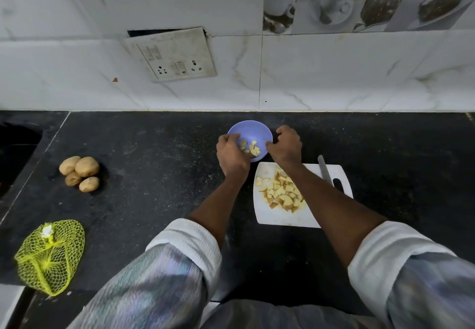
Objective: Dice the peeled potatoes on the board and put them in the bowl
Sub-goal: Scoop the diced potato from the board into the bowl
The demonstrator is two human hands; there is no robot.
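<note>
Over bowl (250, 133), both hands: left hand (232, 155) curled on dice, right hand (285, 146) curled, contents unclear. Remaining dice (282, 192) lie behind on board (295, 219), nearer right hand.

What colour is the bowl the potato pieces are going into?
Light purple, a lavender shade; the bowl shows clearly in the head view.

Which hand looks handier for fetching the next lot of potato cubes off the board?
Probably the right hand: its forearm already lies over the diced pile on the board.
</note>
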